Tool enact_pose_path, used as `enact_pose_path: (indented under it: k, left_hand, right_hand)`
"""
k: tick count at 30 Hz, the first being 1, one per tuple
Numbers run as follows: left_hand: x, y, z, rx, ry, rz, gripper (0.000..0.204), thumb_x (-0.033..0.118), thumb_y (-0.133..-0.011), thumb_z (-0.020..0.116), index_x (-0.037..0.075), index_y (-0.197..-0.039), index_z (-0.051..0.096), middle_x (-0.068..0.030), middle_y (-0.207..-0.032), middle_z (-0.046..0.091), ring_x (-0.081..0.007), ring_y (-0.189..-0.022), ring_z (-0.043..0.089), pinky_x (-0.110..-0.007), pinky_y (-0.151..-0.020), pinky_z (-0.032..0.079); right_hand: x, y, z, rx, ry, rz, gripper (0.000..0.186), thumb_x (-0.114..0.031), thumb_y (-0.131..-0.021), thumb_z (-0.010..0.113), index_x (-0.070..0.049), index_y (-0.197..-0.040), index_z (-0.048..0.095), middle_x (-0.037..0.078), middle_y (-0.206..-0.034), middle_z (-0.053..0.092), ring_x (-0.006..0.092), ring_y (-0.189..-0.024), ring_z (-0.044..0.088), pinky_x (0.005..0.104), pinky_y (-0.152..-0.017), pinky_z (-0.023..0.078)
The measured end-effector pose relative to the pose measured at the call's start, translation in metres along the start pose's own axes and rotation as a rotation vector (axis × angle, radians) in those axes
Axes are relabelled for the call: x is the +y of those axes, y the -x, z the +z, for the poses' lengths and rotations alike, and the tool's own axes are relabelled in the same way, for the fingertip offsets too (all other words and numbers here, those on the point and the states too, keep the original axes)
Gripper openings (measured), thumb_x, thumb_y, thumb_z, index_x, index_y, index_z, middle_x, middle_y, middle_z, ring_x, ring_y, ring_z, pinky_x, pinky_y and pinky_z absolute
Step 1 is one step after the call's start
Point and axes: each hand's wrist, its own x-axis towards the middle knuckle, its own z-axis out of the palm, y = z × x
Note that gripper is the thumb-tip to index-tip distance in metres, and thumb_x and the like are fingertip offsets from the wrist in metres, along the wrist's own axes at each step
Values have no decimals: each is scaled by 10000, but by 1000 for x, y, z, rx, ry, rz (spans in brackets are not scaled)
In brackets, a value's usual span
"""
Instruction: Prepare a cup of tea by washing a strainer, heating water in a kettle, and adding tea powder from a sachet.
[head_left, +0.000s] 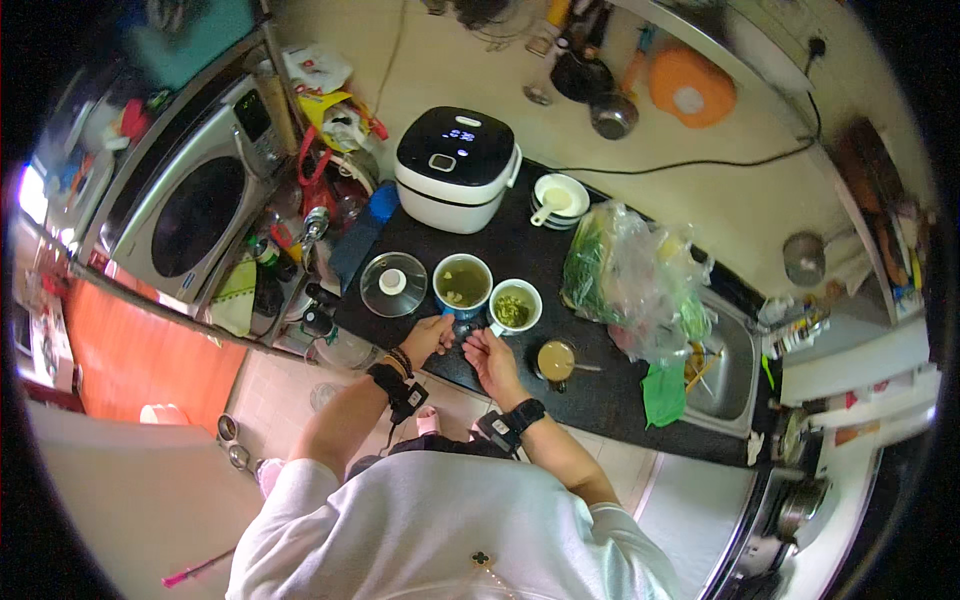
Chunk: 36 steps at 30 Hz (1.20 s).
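Note:
On the black counter stands a blue pot (462, 272) with a white rim, holding greenish liquid and pale pieces. Right of it is a white cup (533, 291) with chopped greens inside, its handle turned toward me. My left hand (430, 338) is closed at the near side of the pot; what its fingers pinch, if anything, is hidden. My right hand (489, 357) is just below the cup's handle, palm inward, fingers loosely bent and apart, with nothing visible in it. A small dark shape, possibly the pot's handle, shows between the hands. A glass lid (394, 285) lies left of the pot.
A black-and-white rice cooker (456, 169) stands behind the pot. Stacked bowls with a white spoon (552, 205) are beside it. A glass of tan liquid (556, 361), bagged vegetables (640, 280) and the sink (735, 370) are to the right. A shelf with a microwave (195, 205) is left.

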Motion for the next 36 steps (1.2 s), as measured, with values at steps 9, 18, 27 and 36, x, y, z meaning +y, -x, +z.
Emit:
enact_pose_path:
  k: [9,18,27,36]
  left_hand:
    - [-23,4,-3,123,54,194,347,356,-874,456,78,-668,472,18,-584,432,-78,-495,385,-219,-457,315]
    - [-13,51,6,129,-7,263,396,371,-880,449,42,-663,486,10,-561,418,-68,-497,355,-243,-462,303]
    - [-41,181,-32,348,279,301,341,367,-877,464,70,-712,503,43,-622,423,-48,-539,359,-204,-473,304]
    - [-76,343,-111,735,403,340,281,328,-876,477,75,-777,549,43,-647,476,-28,-559,422,-172,-494,350]
  right_hand:
    - [24,-1,-5,179,297,-369,225,-266,-881,426,-93,-750,486,11,-653,490,113,-547,458,234,-506,376]
    - [6,37,-9,65,282,-249,271,-300,-882,452,-87,-715,473,17,-658,478,114,-571,431,249,-546,355]
    - [-5,68,16,-244,545,-99,283,-275,-897,444,-69,-706,477,24,-700,483,111,-592,420,245,-566,363]
    - [48,79,93,-389,577,87,269,-241,-885,460,-64,-690,512,40,-710,532,93,-570,451,214,-527,371]
